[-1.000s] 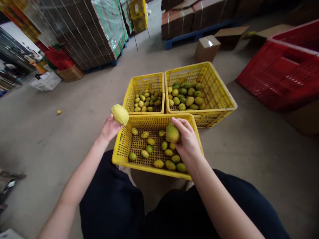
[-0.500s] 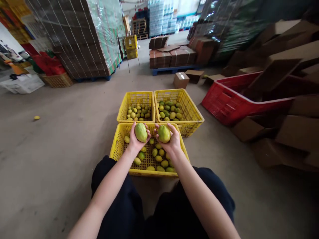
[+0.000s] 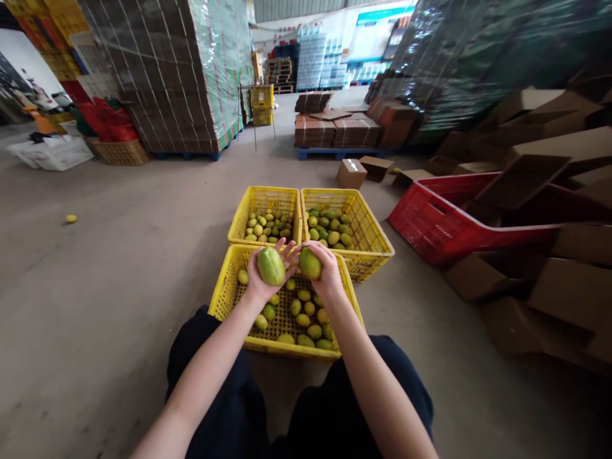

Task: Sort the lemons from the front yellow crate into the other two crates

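A large green fruit [image 3: 271, 266] rests in my left hand [image 3: 261, 280], palm up, with some fingers spread beyond it. My right hand [image 3: 329, 271] is wrapped from above and the right around another green fruit [image 3: 310, 263]. The two hands are close together over the near yellow crate [image 3: 220, 290], which holds several yellow-green fruits [image 3: 304, 320]. Behind it, the far left yellow crate [image 3: 234, 220] and the far right yellow crate [image 3: 370, 223] stand side by side, both with fruits in them.
A red crate [image 3: 421, 226] with cardboard boxes [image 3: 568, 287] in and around it is at the right. One yellow fruit [image 3: 71, 218] lies on the floor at the left. A small box [image 3: 351, 173] and a pallet of flat cartons [image 3: 337, 132] are farther back.
My right hand has turned over its fruit, from an upturned palm to a grip from above. My left fingers have spread toward it. The view has tilted up a little.
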Demonstrator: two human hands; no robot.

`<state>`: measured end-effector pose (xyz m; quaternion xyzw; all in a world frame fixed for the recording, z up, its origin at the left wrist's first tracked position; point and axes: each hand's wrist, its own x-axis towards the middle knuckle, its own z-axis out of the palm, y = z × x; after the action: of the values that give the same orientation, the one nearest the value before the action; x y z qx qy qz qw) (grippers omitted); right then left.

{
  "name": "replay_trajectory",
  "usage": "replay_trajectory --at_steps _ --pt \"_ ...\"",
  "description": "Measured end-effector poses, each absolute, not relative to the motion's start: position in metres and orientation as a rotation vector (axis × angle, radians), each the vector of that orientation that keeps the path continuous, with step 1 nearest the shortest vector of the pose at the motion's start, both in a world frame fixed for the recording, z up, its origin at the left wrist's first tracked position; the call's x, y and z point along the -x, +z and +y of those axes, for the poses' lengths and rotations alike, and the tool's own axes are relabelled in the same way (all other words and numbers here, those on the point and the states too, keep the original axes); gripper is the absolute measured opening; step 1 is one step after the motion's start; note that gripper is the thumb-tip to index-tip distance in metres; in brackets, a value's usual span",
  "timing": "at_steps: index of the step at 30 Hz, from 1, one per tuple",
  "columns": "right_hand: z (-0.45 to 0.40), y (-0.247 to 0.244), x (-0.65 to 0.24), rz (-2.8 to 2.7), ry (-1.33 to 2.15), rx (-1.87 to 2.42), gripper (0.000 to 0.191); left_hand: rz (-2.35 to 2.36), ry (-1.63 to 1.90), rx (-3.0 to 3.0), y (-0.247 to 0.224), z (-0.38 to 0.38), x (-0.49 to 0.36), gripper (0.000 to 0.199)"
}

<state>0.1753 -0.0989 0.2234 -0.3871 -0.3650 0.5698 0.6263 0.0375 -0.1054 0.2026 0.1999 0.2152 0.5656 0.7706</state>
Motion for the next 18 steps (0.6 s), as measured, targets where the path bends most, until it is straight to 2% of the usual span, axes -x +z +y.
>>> replay_trajectory --at_steps 4,6,11,15,18 --pt "-0.102 0.219 -0.167 -1.28 0.731 1.115 0.027 0.505 1.141 -0.316 0.196 -0.106 -0.043 0.042" --pt "-0.103 0.214 -0.161 -1.48 0.562 1.185 0.032 0.565 1.138 -0.211 0.191 -0.105 -0.047 0.034" --pt "-0.106 0.195 -0.149 -1.766 0.468 1.293 0.056 0.548 1.218 -0.205 0.185 -0.098 -0.051 0.034" --pt "-0.108 0.185 -0.143 -1.93 0.298 1.235 0.089 0.432 1.275 -0.34 0.183 -0.096 -0.049 0.037" --pt "-0.111 0.184 -0.14 -1.912 0.299 1.199 0.082 0.569 1.326 -0.286 0.177 -0.096 -0.049 0.032"
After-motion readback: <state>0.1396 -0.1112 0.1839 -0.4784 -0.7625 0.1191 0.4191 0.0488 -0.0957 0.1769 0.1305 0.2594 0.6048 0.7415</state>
